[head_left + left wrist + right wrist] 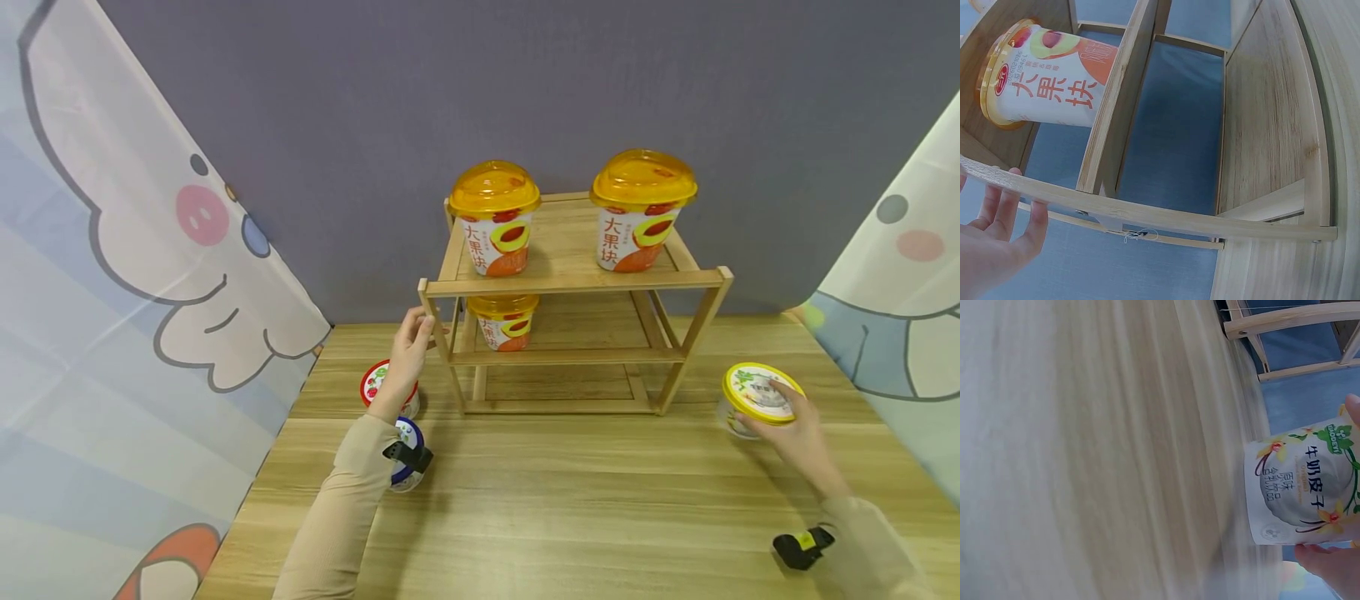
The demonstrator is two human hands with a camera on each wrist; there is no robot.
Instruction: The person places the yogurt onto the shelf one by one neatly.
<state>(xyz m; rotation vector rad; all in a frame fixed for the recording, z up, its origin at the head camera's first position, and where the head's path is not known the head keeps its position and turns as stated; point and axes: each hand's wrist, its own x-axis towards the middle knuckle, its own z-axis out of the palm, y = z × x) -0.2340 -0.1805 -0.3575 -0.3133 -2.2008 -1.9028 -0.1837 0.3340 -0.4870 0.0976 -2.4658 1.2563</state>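
Observation:
My right hand (802, 433) grips a yellow-lidded tub (761, 393) near its rim, at the right of the wooden rack. Its white printed side (1304, 481) shows in the right wrist view; whether its base touches the table I cannot tell. My left hand (408, 354) is at the rack's left front post (442, 350). Its fingers (1004, 215), fairly straight, pass behind that post and hold no tub. Inside the rack, close to this hand, stands an orange-lidded fruit cup (504, 325) on the middle shelf.
Two more fruit cups, a left one (498, 221) and a right one (643, 212), stand on the rack's top shelf (562, 242). Partly hidden by my left arm are a red-lidded tub (372, 379) and a blue-lidded tub (407, 433). Printed curtains flank the wooden table (555, 500).

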